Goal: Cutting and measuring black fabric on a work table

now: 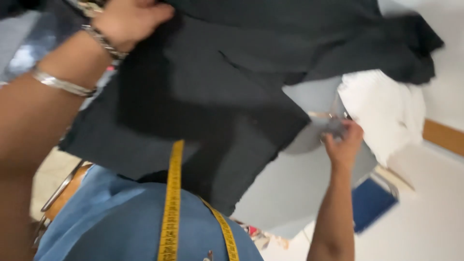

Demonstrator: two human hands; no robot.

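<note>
Overhead, dark cloth held in the left hand

Up at the left, the left hand, wearing silver bracelets, has its grip clamped on the large black fabric sheet, which drapes across a grey table. Below hangs a yellow measuring tape. Rightward, the right hand pinches a small blurred metal object beside white folded cloth.

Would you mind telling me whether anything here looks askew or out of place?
The black cloth hangs half off the grey table, bunched at the far end. The left hand grips its edge; the right hand is beside it.
</note>
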